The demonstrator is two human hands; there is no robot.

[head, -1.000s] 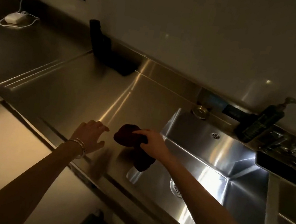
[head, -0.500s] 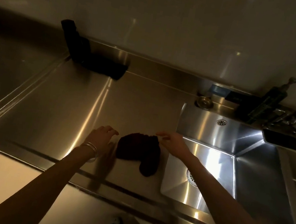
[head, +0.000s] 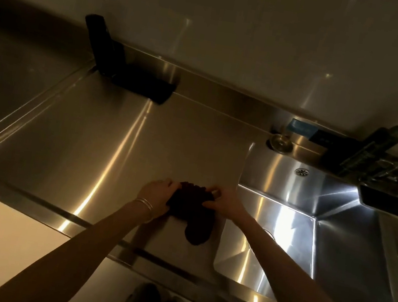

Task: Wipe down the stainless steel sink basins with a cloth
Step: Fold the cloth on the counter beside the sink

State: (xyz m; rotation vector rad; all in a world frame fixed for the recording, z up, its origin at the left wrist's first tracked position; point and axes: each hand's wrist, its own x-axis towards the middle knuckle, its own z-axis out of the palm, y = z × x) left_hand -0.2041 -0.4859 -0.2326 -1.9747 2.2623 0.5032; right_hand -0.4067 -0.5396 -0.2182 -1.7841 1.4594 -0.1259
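Far to the left of the sink basin (head: 279,178), at the back of the steel worktop (head: 91,140), stands a black holder (head: 132,73). Nearer, just left of the basin's rim, the left hand (head: 157,196), with thin bangles (head: 145,203) at the wrist, grips the left edge of the dark cloth (head: 191,211), its fingers (head: 171,184) curled over the top. The cloth lies bunched on the worktop between both hands, and a loose lobe trails towards the worktop's front edge. The right hand (head: 226,202) holds the cloth's upper right corner. Its fingers (head: 215,192) appear to pinch the fabric, though the dim light blurs them. The cloth is beside the basin, outside it. Behind the basin's far right corner leans a pump bottle (head: 374,148).
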